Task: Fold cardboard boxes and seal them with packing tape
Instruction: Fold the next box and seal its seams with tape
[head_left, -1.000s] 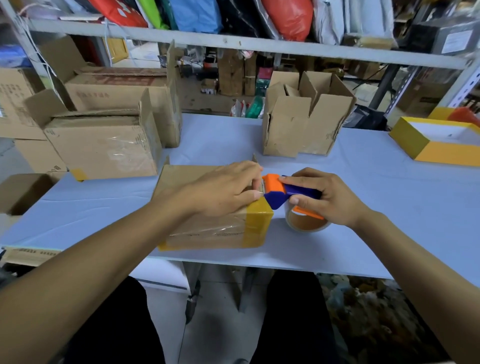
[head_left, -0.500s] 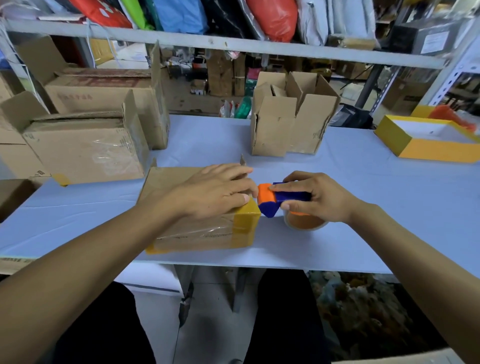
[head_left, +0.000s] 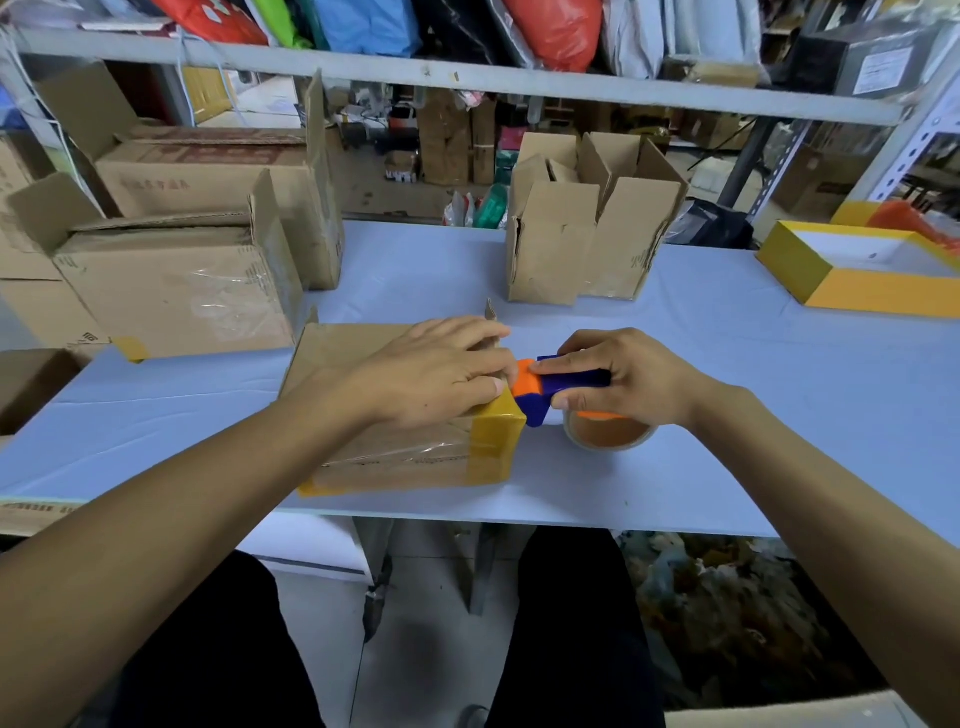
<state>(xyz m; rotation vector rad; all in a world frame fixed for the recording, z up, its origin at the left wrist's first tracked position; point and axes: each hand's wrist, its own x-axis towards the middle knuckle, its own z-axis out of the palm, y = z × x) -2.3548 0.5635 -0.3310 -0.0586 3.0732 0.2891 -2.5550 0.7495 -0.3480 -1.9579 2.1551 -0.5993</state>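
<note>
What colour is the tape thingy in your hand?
The tape dispenser is blue with an orange front, seen in the head view.

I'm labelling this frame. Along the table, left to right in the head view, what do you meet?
Taped box → box being sealed → tape dispenser → yellow tray.

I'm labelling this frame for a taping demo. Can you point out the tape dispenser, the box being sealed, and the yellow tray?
tape dispenser (head_left: 569, 382): head view, on its blue handle.
box (head_left: 337, 353): head view, on the bare cardboard top.
yellow tray (head_left: 878, 299): head view, on its near side wall.
</note>
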